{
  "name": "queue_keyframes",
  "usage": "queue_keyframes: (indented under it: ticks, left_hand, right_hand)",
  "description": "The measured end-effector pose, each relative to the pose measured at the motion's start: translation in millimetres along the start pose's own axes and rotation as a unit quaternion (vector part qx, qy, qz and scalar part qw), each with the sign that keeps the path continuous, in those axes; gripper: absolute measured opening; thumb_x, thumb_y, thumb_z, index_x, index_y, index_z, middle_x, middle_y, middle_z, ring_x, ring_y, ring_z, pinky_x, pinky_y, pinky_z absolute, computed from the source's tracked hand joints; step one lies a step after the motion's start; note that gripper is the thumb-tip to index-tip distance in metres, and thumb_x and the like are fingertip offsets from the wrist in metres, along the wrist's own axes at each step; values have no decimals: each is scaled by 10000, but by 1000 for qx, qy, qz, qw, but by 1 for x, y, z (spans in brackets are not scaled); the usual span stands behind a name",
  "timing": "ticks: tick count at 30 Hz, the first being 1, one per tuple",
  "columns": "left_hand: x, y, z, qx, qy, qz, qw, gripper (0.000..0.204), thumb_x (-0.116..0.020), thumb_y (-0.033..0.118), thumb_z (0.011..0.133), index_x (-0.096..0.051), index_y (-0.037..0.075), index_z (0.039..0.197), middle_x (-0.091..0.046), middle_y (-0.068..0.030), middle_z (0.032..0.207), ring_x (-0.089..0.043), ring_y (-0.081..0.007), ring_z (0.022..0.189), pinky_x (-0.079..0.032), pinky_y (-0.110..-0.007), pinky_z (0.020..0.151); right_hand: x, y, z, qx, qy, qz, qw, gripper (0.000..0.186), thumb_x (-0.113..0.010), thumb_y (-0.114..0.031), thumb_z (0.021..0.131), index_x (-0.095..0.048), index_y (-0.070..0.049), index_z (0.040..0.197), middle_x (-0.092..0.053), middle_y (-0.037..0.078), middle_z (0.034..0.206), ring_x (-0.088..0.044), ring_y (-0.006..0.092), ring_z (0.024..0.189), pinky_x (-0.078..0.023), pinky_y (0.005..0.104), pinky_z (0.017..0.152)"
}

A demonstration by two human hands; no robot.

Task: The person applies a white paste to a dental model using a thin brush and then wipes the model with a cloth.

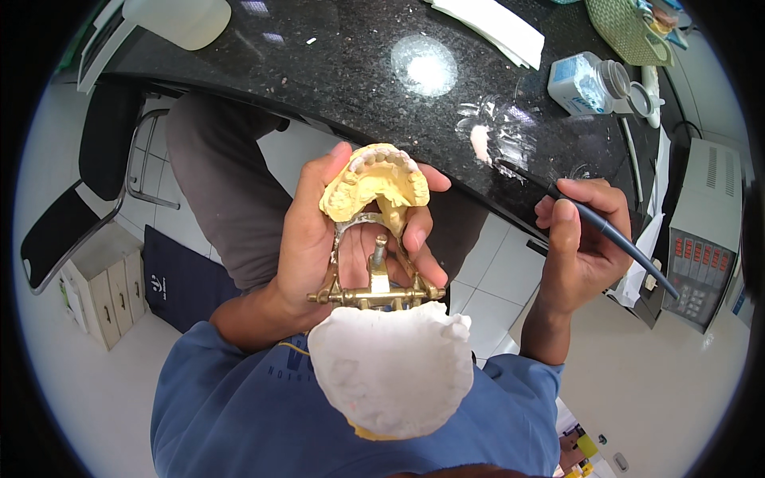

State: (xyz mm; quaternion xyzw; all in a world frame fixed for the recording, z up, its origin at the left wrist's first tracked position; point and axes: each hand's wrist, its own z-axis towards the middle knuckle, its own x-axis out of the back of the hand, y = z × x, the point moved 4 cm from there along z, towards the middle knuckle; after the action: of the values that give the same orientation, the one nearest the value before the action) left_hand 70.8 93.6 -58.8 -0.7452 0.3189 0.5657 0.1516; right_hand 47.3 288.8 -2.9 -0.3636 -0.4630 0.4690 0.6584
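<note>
My left hand [305, 211] is wrapped round a brass dental articulator [382, 297], opened wide. Its far arm carries a yellow plaster dental cast [343, 201] with a row of whitish teeth along the arch. On the near arm, close to my chest, sits a broad white plaster base [390, 370] with a yellow edge showing under it. In my right hand [588, 243] is a slim brush [612, 231] with a dark blue handle, pinched like a pen. Its dark tip meets the counter at smeared white material, beside a small pale pink mound of paste [480, 145].
A black speckled counter [343, 72] spans the far side. On it stand an open jar [575, 84] with white contents, folded white paper [498, 32] and a green basket [625, 32]. A grey device [701, 231] is at right; a black chair [111, 143] at left.
</note>
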Motion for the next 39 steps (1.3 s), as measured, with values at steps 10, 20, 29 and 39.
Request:
queue_keyframes:
  ticks: [10, 20, 29, 39]
  left_hand:
    - [0, -2, 1, 0, 1, -2, 1000, 713, -204, 570, 942, -476, -32, 1212, -564, -110, 760, -683, -341, 730, -575, -379, 619]
    - [-1, -2, 0, 11, -4, -30, 999, 700, -236, 563, 940, -492, -35, 1200, -562, -114, 775, -681, -341, 748, -567, -396, 646]
    - [-4, 0, -4, 2, 19, -27, 999, 686, -252, 556, 942, -507, -35, 1182, -568, -106, 758, -678, -296, 716, -570, -388, 657]
    - [-5, 2, -2, -14, 27, 14, 999, 682, -244, 547, 947, -524, -36, 1163, -567, -95, 745, -656, -236, 675, -569, -335, 638]
  right_hand:
    - [-1, 2, 0, -1, -17, -22, 1000, 155, -626, 75, 772, -631, 60, 926, -610, 103, 805, -594, 112, 677, -468, 208, 631]
    - [-6, -5, -3, 147, -53, 71, 985, 157, -617, 34, 810, -613, 43, 967, -604, 135, 781, -588, 151, 598, -469, 222, 544]
    - [-45, -20, 2, 271, -182, 53, 944, 264, -722, 40, 656, -613, -14, 890, -636, 120, 734, -643, 225, 616, -536, 297, 537]
    - [-54, -19, 3, 292, -194, 24, 936, 235, -761, 11, 679, -615, -12, 863, -642, 120, 708, -648, 212, 598, -534, 287, 515]
